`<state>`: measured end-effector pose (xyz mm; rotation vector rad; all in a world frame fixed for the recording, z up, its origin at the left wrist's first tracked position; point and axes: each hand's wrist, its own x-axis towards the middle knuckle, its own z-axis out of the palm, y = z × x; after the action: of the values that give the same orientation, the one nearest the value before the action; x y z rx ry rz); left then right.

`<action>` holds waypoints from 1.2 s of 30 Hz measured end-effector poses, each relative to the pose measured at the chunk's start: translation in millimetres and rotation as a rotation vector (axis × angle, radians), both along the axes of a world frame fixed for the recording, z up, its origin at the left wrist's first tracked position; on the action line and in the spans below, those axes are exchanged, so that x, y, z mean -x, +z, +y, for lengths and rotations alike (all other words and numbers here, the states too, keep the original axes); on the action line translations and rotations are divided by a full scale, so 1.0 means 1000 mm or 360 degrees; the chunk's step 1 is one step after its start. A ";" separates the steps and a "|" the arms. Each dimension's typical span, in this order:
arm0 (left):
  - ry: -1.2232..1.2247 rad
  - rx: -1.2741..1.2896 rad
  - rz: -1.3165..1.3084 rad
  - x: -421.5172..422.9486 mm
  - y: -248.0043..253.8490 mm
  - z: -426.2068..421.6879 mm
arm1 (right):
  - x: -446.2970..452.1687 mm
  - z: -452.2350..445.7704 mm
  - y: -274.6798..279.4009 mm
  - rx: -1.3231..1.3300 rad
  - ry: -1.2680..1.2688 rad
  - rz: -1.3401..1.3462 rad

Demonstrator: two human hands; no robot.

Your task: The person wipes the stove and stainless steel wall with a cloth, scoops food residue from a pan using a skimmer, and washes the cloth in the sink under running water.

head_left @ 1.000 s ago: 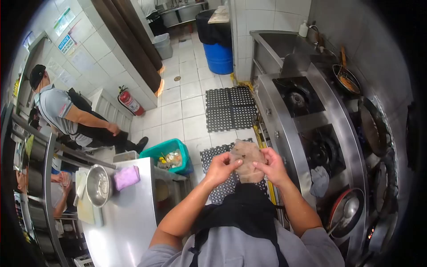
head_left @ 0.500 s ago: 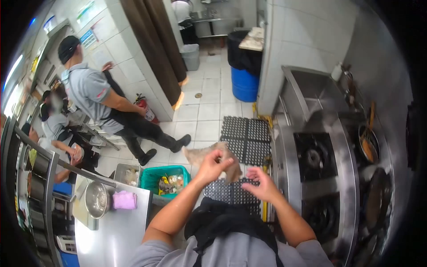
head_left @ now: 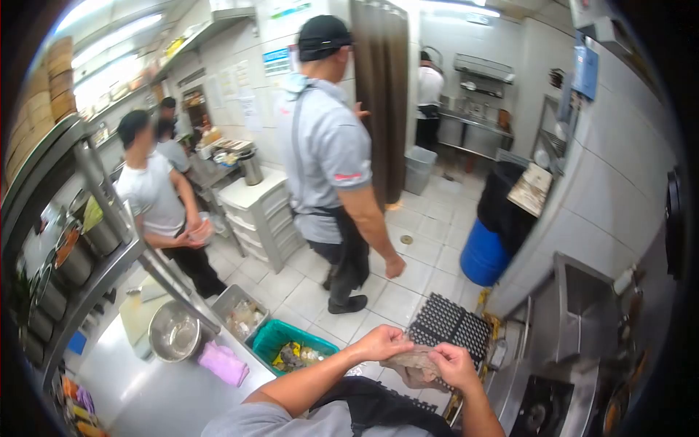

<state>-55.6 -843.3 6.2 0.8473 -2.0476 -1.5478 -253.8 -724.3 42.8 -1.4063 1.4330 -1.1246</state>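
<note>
A greyish-beige cloth [head_left: 416, 366] hangs between my two hands, bunched and folded, in front of my black apron. My left hand [head_left: 384, 342] pinches its left end with closed fingers. At the opposite end, my right hand [head_left: 453, 365] grips the fabric between thumb and fingers. Below and left of the cloth stands a green bin [head_left: 329, 336] with food scraps and yellow bits in it. A black rubber mat [head_left: 450, 328] lies on the floor just beyond my hands.
On the steel table [head_left: 131, 390] are a metal bowl [head_left: 175, 332], a pink cloth [head_left: 223, 363] and a cutting board. A person in a grey shirt [head_left: 328, 146] stands ahead; another person [head_left: 156, 197] is at left. A stove [head_left: 542, 408] and blue barrel [head_left: 484, 251] stand at right.
My view has swung up and left. My right hand, open and apart from the cloth before, now grips it. The cloth, spread out earlier, is bunched. The person in grey has turned away.
</note>
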 end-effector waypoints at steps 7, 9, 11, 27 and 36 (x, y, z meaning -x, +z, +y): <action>0.0020 0.0469 -0.0599 -0.034 0.021 -0.014 | -0.001 -0.056 0.005 0.0453 0.0564 0.0144; 0.0208 0.0687 -0.0348 -0.029 0.021 0.001 | 0.004 -0.058 0.007 0.0575 0.0652 0.0277; 0.0369 0.0918 -0.0095 -0.019 0.024 0.014 | 0.011 -0.055 0.013 0.0439 0.0909 0.0302; -0.0011 0.0327 0.0142 0.129 0.098 0.110 | 0.131 0.069 -0.027 0.0227 0.0073 0.0733; -0.0798 0.0651 -0.0249 0.218 0.119 0.077 | 0.213 0.152 -0.013 0.0527 -0.0922 -0.0456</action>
<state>-273.8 -766.6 124.9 0.3202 -2.7125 -1.2313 -467.1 -572.4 29.5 -0.9937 1.5298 -1.9197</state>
